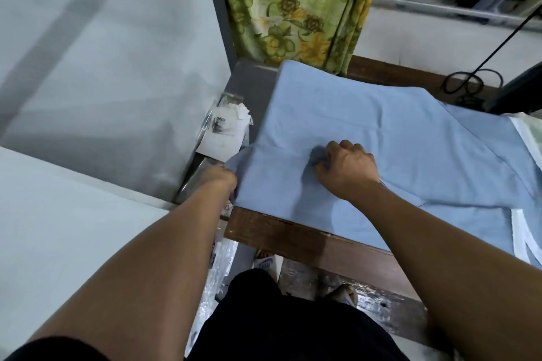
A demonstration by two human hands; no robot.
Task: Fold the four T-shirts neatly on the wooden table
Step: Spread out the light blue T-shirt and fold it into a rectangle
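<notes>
T-shirt (396,138) covers wooden table (293,233); right hand (347,168) fingers pinch its near-left area; left hand (221,180) fingers clamp its left edge.

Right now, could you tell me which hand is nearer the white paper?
Left: the left hand grips the blue T-shirt right beside the white paper; the right hand is farther right.
</notes>
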